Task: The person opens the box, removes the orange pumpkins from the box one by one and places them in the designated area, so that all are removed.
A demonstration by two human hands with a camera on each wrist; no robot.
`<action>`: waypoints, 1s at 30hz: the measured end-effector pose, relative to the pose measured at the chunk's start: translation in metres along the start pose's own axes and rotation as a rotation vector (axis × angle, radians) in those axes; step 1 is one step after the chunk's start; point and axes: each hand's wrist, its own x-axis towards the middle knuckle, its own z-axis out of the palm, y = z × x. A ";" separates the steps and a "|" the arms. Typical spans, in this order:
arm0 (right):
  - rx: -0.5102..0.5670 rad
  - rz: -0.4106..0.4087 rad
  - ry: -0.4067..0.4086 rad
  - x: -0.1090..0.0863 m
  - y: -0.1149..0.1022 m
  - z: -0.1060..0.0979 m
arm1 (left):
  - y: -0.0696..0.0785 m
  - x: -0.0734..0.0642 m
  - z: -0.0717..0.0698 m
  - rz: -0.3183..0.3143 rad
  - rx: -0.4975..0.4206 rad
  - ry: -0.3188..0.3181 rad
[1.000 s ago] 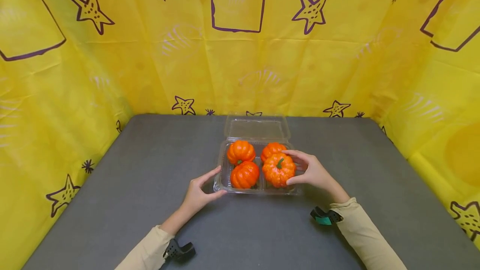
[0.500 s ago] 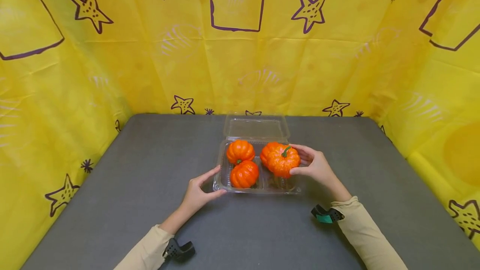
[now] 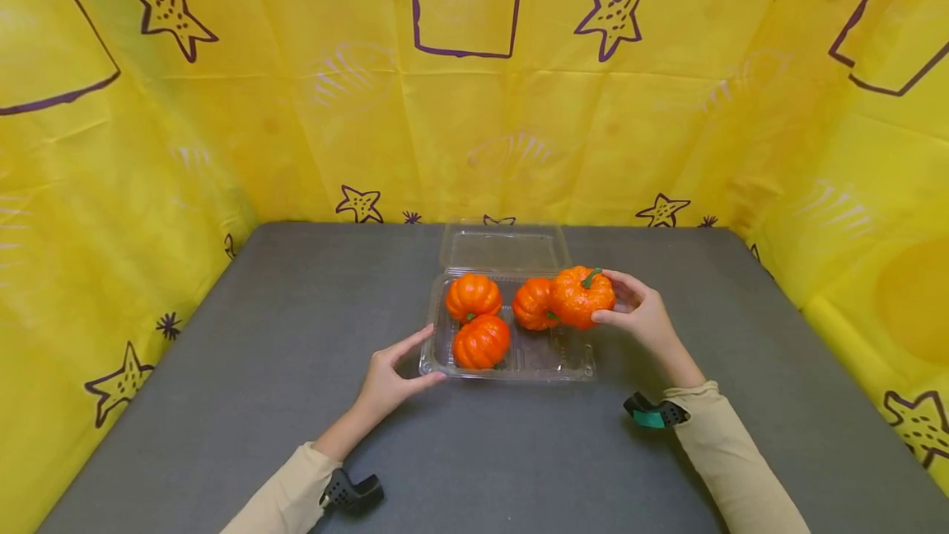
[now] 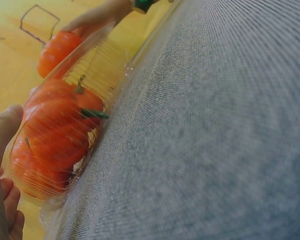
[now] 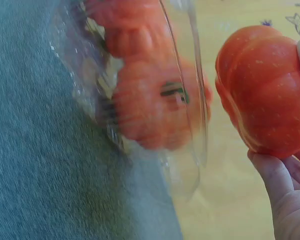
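In the head view, my right hand (image 3: 645, 316) holds an orange pumpkin (image 3: 581, 297) with a green stem, raised over the right side of a clear plastic clamshell container (image 3: 552, 365). The right wrist view shows my thumb and fingers gripping this pumpkin (image 5: 267, 92) clear of the container wall. Inside the container's left half sit two pumpkins, one at the back (image 3: 473, 295) and one in front (image 3: 482, 342). Another pumpkin (image 3: 532, 303) lies at the back of the right half, partly hidden by the held one. My left hand (image 3: 387, 381) touches the container's front left corner, thumb and forefinger spread and fairly straight.
The container's clear lid (image 3: 504, 247) lies folded back toward the far table edge. Dark grey cloth covers the table (image 3: 319, 295). Yellow patterned curtains (image 3: 460, 122) stand behind and on both sides.
My right hand has lifted the pumpkin out of the front right of the container and moved it back and rightward. My left hand has stayed at the corner.
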 end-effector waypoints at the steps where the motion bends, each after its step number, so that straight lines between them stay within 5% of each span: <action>1: -0.001 0.003 0.006 0.000 0.000 -0.001 | 0.000 0.000 0.000 0.003 0.001 0.000; 10: -0.055 0.048 0.071 -0.004 0.010 -0.010 | -0.001 -0.002 -0.002 0.048 0.021 0.004; 30: -0.222 0.186 0.127 -0.002 0.032 -0.038 | 0.000 0.000 0.000 0.035 0.016 0.012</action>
